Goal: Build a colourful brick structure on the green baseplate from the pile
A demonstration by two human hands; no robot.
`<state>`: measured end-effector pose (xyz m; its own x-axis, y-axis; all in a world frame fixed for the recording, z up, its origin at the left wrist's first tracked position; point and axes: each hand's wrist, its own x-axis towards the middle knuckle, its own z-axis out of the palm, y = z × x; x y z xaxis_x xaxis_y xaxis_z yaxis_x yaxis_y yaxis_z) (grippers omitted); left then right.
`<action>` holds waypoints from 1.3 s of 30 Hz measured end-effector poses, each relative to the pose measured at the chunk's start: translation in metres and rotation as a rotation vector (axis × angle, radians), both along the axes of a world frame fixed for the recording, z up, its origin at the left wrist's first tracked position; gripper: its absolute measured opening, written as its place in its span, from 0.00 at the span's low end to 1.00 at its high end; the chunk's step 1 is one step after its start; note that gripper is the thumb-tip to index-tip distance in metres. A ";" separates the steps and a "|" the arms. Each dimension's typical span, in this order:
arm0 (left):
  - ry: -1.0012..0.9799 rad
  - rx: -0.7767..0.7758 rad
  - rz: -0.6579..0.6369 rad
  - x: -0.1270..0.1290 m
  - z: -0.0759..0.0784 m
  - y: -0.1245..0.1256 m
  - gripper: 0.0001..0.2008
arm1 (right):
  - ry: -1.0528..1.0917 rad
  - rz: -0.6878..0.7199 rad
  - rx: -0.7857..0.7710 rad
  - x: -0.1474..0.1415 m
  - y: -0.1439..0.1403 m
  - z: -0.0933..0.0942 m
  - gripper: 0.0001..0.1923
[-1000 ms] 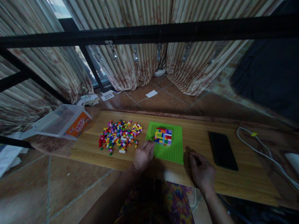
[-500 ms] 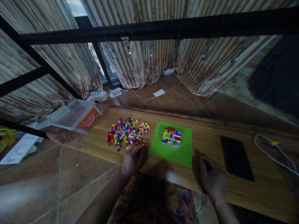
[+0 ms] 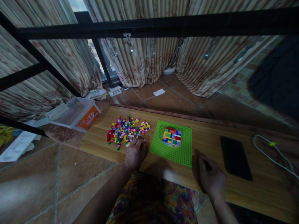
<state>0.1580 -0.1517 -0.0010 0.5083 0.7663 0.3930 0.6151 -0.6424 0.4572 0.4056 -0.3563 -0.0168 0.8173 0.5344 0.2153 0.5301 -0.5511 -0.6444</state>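
My left hand (image 3: pixel 135 153) is at the near edge of a pile of small coloured building bricks (image 3: pixel 124 129), its fingers curled together. Whatever is between its fingertips is hidden. To its right, a bright green studded baseplate (image 3: pixel 184 153) lies flat on the wooden table. On the plate stands a block of joined bricks (image 3: pixel 172 137), roughly square, in yellow, blue, white, red and other colours. My right hand (image 3: pixel 213 179) rests on the table just right of the baseplate, loosely closed like a fist, with no object showing in it.
A dark tablet-like slab (image 3: pixel 235 158) lies right of my right hand, and a white cable (image 3: pixel 275 151) loops beyond it. At the far left is a clear plastic box (image 3: pixel 72 113) with an orange label. A black metal rail (image 3: pixel 158 28) crosses in front of striped curtains.
My left hand has shifted slightly to the right and away from me, along the near edge of the brick pile. My right hand and the brick block have stayed in place.
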 end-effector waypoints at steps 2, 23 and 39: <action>0.001 0.003 -0.012 0.001 0.000 0.001 0.05 | -0.004 0.001 0.002 0.000 0.001 0.000 0.23; -0.179 -0.033 -0.049 0.007 0.003 -0.008 0.10 | -0.013 0.040 0.049 -0.001 0.002 0.001 0.22; -0.170 -0.076 -0.062 0.016 0.008 -0.012 0.07 | 0.001 0.036 0.025 -0.001 0.002 0.000 0.23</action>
